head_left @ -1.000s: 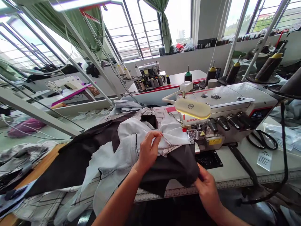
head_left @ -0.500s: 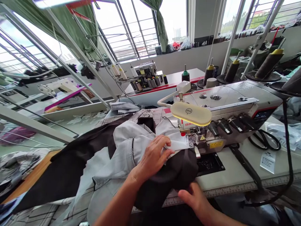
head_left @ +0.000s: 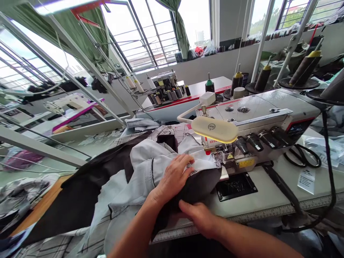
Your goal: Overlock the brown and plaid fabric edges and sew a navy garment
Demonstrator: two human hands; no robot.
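Note:
A garment of light grey fabric (head_left: 142,161) and dark cloth (head_left: 200,184) lies bunched at the left of an overlock sewing machine (head_left: 258,111). Its upper edge runs under the presser foot (head_left: 218,163). My left hand (head_left: 174,175) bears down on the light layer just left of the foot, fingers curled, thumb and forefinger pinching the cloth edge. Nearer to me, my right hand (head_left: 200,216) has its thumb on top of the dark cloth and its fingers hidden below, gripping it near the table's front edge.
A cream lamp (head_left: 214,129) hangs over the sewing area. Thread cones (head_left: 305,68) stand behind the machine. A measuring tape (head_left: 252,216) runs along the table's front edge. Black cable (head_left: 302,156) and a white label (head_left: 306,181) lie at the right. Plaid fabric (head_left: 27,193) is heaped at the left.
My right hand has moved left and slightly up, closing on the dark cloth. That cloth has drawn left, uncovering more of the black plate below the foot. My left hand has barely moved.

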